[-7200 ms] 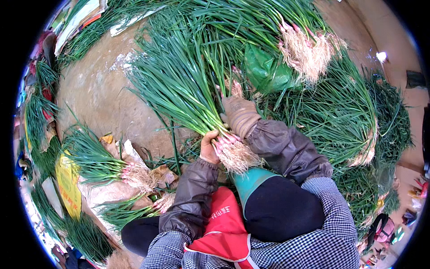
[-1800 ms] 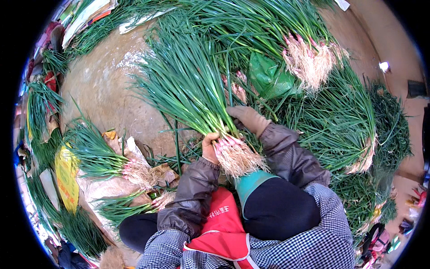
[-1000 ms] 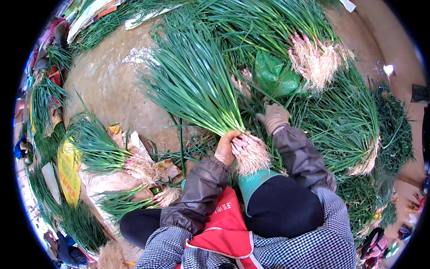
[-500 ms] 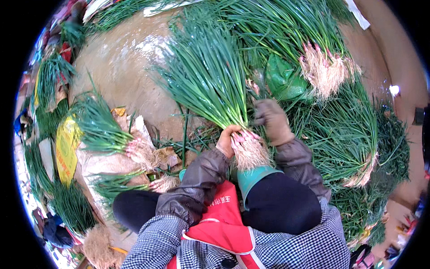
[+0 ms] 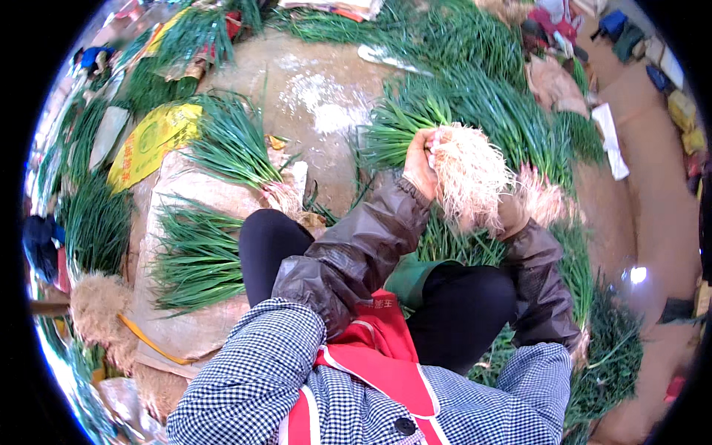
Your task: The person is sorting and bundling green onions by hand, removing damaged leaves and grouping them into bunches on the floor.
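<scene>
My left hand [image 5: 420, 167] is wrapped round the neck of a bunch of spring onions [image 5: 469, 169], just above its pale, stringy roots. The bunch is raised and tilted, with its green leaves pointing up and left and its roots to the right. My right hand [image 5: 513, 215], in a tan work glove, is at the lower right of those roots. Its fingers are hidden behind them, so I cannot tell whether they grip anything. Just beyond, another bunch with reddish bulbs [image 5: 535, 189] lies on the heap.
Smaller spring onion bunches [image 5: 236, 144] lie on pale sacking [image 5: 182, 178] to my left, beside a yellow printed bag [image 5: 152, 144]. Piles of greens [image 5: 475, 52] stretch across the back and right. Wet brown floor [image 5: 297, 81] shows ahead. My knees [image 5: 463, 311] are bent close below my hands.
The view has turned. My left hand has lifted the bunch forward and swung its roots up to the right. My right hand has gone from beside the stems to behind the roots.
</scene>
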Demonstrator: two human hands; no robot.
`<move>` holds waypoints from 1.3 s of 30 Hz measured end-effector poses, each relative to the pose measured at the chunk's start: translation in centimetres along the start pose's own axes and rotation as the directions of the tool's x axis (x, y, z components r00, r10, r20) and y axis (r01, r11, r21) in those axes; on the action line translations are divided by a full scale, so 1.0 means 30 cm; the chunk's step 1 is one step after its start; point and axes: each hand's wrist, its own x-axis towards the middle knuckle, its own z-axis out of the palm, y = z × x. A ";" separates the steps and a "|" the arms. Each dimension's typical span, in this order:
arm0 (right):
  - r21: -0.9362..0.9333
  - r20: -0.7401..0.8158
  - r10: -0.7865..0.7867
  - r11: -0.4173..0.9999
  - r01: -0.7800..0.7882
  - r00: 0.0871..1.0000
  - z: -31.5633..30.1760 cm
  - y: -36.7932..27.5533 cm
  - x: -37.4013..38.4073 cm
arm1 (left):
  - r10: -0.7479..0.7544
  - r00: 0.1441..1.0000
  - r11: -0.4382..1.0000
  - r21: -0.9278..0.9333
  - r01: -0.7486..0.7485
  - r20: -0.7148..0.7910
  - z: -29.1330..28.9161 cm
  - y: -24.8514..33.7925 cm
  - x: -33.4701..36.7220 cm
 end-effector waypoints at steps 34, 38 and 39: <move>0.214 0.186 0.841 0.469 -0.857 0.507 0.193 0.187 -0.396 | 0.747 0.233 0.612 0.507 -0.607 -0.623 -0.543 0.260 -1.823; -0.406 0.185 0.746 0.651 -0.642 0.640 0.212 0.222 -0.487 | 0.728 0.414 0.681 0.510 -0.525 -0.547 -0.437 0.265 -1.747; -0.516 0.243 0.742 0.644 -0.564 0.625 0.231 0.226 -0.532 | 0.707 0.345 0.696 0.522 -0.493 -0.617 -0.496 0.253 -1.771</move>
